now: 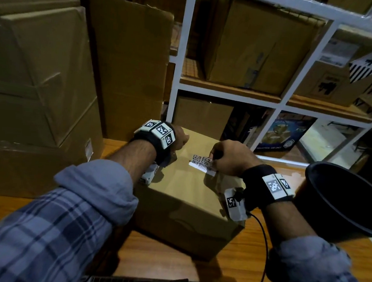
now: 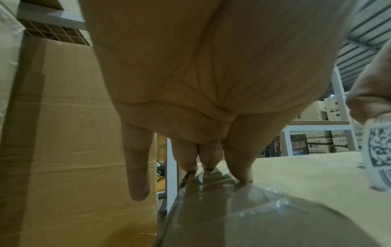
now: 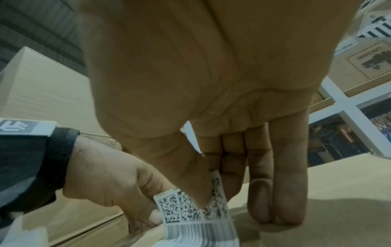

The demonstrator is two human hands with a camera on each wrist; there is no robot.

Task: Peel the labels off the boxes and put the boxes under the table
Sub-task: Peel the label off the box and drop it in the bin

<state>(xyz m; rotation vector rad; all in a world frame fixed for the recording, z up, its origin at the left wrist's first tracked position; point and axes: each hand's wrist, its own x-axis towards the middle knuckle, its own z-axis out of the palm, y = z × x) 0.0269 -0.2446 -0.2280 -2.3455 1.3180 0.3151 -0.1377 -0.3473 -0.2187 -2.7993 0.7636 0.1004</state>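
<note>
Label: white rectangular paper sticker with printed barcode and square codes (image 1: pixel 203 163) — on the top face of the box, right of centre, far edge curled up, near edge stuck down.
Box: plain brown cardboard carton (image 1: pixel 182 199) — on the orange-brown wooden surface (image 1: pixel 165 262), near the white metal shelving (image 1: pixel 179 50) at the far side.
Right hand (image 1: pixel 230 160): thumb and forefinger pinched on the lifted far edge of the label; the other fingers (image 3: pixel 277 192) straight, tips resting on the carton top.
Left hand (image 1: pixel 178 138): at the far left corner of the box top, fingers (image 2: pixel 241 163) extended and pressing down, gripping nothing.
Handling, label: thin, limp, likely to tear — best taken close to the peel line, pulled low and slow.
Handling, box: stiff, probably light; best held by opposite sides.
</note>
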